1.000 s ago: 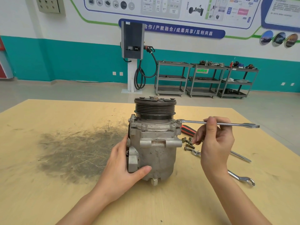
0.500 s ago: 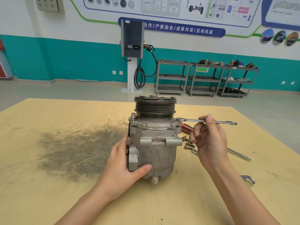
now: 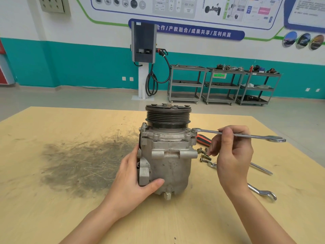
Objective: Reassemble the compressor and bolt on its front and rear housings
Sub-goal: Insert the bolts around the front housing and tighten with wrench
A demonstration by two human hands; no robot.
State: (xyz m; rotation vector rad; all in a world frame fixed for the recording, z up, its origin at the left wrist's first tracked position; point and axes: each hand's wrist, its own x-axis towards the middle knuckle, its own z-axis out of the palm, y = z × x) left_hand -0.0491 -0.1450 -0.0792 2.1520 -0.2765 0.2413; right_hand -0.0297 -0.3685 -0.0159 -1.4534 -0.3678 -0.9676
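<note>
The grey aluminium compressor stands upright on the wooden table, its black grooved pulley on top. My left hand grips its lower left side, thumb across the front. My right hand holds a slim combination wrench lying roughly level. The wrench's ring end sits on a bolt at the upper right corner of the housing. Its open end points right.
Loose bolts lie just right of the compressor. A red-and-black handled tool, a thin rod and another wrench rest on the table at right. A dark grease smear covers the left part.
The wrench handle swung away from me half a second ago and has now swung back toward the right. My left hand has kept its grip on the compressor.
</note>
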